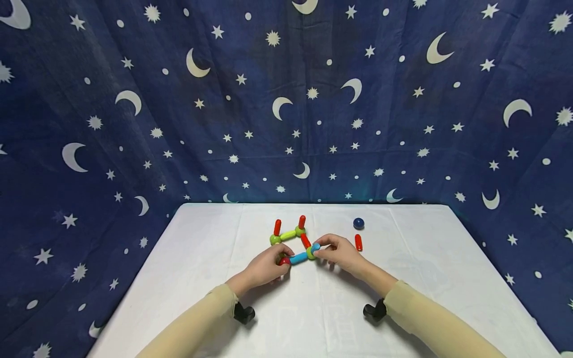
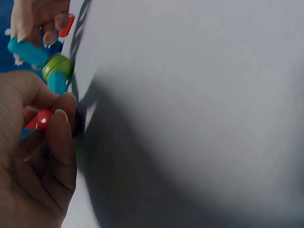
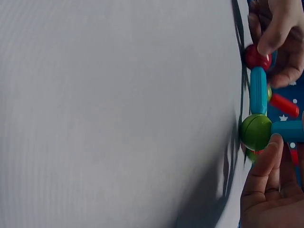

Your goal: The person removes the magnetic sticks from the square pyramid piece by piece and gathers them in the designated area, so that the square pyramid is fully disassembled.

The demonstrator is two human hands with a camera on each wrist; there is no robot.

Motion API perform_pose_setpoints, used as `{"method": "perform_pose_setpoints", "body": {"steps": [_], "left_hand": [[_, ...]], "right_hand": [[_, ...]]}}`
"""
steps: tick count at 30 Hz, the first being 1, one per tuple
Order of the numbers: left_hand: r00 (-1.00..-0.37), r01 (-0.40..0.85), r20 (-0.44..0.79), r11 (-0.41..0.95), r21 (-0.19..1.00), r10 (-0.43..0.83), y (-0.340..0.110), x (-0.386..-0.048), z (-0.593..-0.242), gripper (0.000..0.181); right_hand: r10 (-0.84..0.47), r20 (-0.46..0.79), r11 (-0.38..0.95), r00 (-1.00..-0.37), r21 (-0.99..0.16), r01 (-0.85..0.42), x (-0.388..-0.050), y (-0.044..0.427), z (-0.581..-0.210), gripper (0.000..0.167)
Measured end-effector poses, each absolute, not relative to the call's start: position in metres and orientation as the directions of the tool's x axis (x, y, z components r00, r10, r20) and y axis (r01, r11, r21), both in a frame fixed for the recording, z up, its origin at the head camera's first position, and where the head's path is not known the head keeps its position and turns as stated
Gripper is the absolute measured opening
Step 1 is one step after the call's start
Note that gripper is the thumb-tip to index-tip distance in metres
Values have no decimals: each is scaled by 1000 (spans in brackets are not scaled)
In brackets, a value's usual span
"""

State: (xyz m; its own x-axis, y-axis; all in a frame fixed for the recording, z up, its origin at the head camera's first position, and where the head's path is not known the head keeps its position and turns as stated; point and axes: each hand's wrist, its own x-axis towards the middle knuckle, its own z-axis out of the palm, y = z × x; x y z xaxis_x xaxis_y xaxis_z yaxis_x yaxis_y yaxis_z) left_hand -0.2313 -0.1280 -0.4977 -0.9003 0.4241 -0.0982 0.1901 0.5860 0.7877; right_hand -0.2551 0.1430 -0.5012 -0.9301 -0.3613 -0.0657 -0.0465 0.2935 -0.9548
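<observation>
A ball-and-rod frame [image 1: 288, 235] on a white table [image 1: 309, 318]
The right hand [image 1: 338, 252] pinches a raised blue rod [image 1: 316, 246] against the near-right green ball [image 3: 255, 131]; the left hand [image 1: 265, 266] grips the red ball [image 1: 285, 261] at near left. A loose red rod [image 1: 358, 242] and navy ball [image 1: 358, 223] lie farther right.

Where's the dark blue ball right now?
In the head view, the dark blue ball sits on the white table, right of centre toward the far edge, just beyond the loose red stick.

The white table [image 1: 309, 318] carries a rod-and-ball frame [image 1: 305, 240]; right of it lie a red rod [image 1: 358, 242] and, farther, a blue ball [image 1: 358, 223].
</observation>
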Motion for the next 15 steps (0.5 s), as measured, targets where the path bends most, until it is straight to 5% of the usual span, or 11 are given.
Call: {"method": "perform_pose_setpoints", "body": {"steps": [8, 15], "left_hand": [[-928, 208, -53, 630, 749, 369, -133, -239, -494, 40], [-921, 185, -38, 520, 834, 388, -110, -232, -499, 47]], "right_hand": [[-365, -100, 257, -926, -967, 3, -249, 130, -503, 34], [-284, -143, 151, -948, -983, 103, -248, 123, -508, 36]]}}
